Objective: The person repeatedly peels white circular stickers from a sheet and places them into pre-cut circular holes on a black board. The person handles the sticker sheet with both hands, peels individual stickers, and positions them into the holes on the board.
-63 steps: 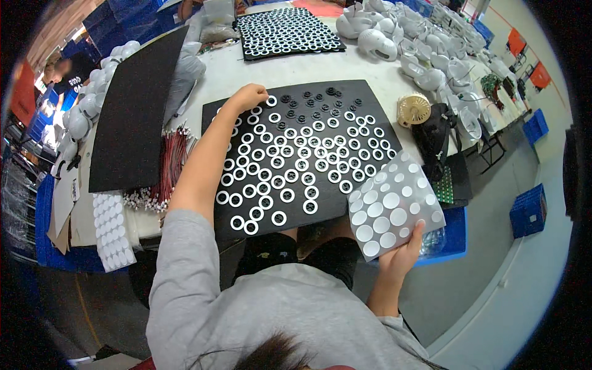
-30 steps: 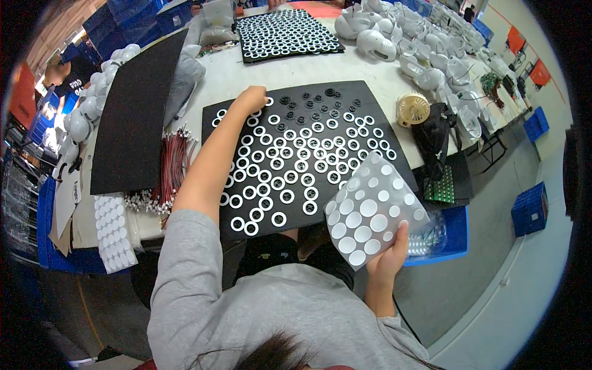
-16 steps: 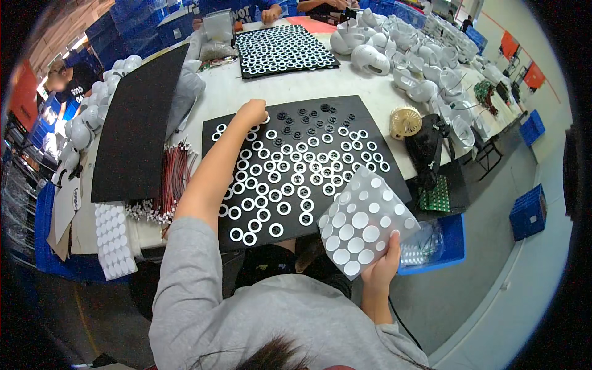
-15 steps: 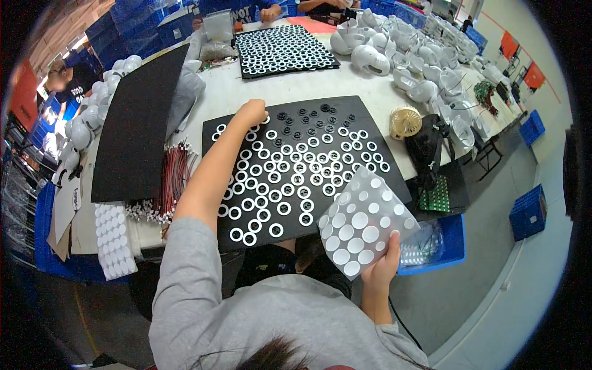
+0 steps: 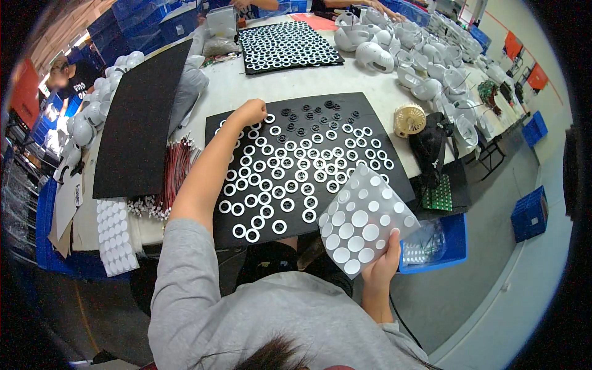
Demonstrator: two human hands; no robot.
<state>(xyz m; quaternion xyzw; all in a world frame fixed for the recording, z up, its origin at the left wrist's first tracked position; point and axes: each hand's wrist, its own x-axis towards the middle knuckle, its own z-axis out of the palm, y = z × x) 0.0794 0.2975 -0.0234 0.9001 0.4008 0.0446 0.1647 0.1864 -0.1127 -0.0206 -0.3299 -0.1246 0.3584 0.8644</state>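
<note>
My left hand (image 5: 250,113) reaches to the far left part of a black foam board (image 5: 388,126). Its fingers are curled and closed, right beside a white ring (image 5: 270,118); whatever they pinch, if anything, is hidden. Many white rings with black centres lie scattered over the board. Several small black round parts (image 5: 306,116) without white rings sit along its far edge. My right hand (image 5: 383,262) grips a translucent sheet (image 5: 404,217) dotted with white round stickers (image 5: 370,232). The sheet is tilted over the board's near right corner.
Farther back stands another board (image 5: 290,49) packed with rings. White plastic shells (image 5: 374,57) heap at the far right. A small fan (image 5: 409,120) and black bag (image 5: 428,145) lie right of the board; red-black wires (image 5: 179,172) and a black panel (image 5: 140,117) lie left. Co-workers' hands show across the table.
The view has shifted slightly. My left hand stays at nearly the same spot, with the ring beside its fingers showing more. Across the table, co-workers' hands and arms have moved.
</note>
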